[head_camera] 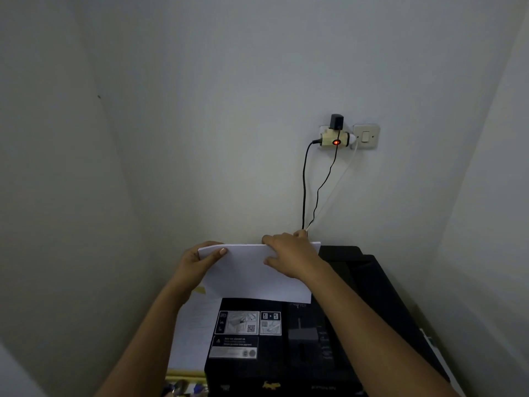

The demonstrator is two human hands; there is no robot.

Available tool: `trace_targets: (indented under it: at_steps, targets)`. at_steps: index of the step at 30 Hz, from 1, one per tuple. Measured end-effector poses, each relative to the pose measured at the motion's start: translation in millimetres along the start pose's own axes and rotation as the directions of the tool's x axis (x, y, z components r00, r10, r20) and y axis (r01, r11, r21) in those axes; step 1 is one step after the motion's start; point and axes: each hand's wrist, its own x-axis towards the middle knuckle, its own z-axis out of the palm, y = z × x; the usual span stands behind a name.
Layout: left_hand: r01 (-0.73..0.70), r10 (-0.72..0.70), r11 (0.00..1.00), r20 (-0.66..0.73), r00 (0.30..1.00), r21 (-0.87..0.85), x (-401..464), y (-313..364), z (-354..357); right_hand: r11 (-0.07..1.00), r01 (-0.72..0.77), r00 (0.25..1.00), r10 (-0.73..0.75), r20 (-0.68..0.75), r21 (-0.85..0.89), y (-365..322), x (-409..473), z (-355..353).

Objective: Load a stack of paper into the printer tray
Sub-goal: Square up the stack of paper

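A white stack of paper (246,275) is held above the black printer (286,348), near the back wall. My left hand (197,263) grips its left edge, thumb on top. My right hand (292,256) lies over the top right part, fingers curled around the far edge. The printer's top carries instruction stickers (247,323) on its left half. A dark raised flap (347,260) stands at the printer's rear right. The paper hides the tray opening behind it.
A wall adapter with a red light (335,137) and a switch plate (366,136) sit on the wall above; black and white cables (304,190) hang down behind the printer. White sheets (191,328) lie left of the printer. Walls close in on both sides.
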Motion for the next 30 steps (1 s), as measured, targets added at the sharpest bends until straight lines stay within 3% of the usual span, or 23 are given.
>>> trace_targets:
  at_steps: [7, 10, 12, 15, 17, 19, 23, 30]
  targets:
    - [0.024, -0.026, 0.997, -0.018, 1.0, -0.074, 6, -8, -2, 0.992, -0.104, 0.995, 0.103, 0.012, 0.066, 27, -7, -8]
    - [0.016, -0.016, 0.998, 0.003, 1.0, -0.063, 11, -10, -2, 0.946, -0.195, 0.978, 0.206, -0.016, 0.257, 45, -16, -8]
    - [0.02, -0.021, 0.998, -0.009, 1.0, -0.063, 14, -10, 0, 0.832, -0.233, 0.959, 0.284, -0.025, 0.504, 56, -24, -5]
    - [0.04, -0.044, 0.996, -0.039, 0.998, -0.075, 18, -13, 0, 0.544, -0.216, 0.92, 0.392, -0.018, 0.811, 64, -35, 4]
    - [0.049, -0.053, 0.996, -0.043, 0.998, -0.072, 20, -15, 0, 0.367, -0.2, 0.918, 0.394, 0.043, 0.908, 68, -40, 17]
    - [0.061, -0.064, 0.996, -0.048, 0.997, -0.068, 22, -16, 0, 0.259, -0.221, 0.928, 0.352, 0.121, 0.94, 71, -46, 33]
    - [0.082, -0.086, 0.994, -0.052, 0.995, -0.075, 22, -17, -3, 0.153, -0.266, 0.927, 0.311, 0.209, 0.952, 73, -50, 62]
    - [0.215, -0.207, 0.969, 0.076, 0.975, -0.121, 1, -39, -5, 0.15, -0.23, 0.927, 0.334, 0.17, 0.962, 72, -45, 75]
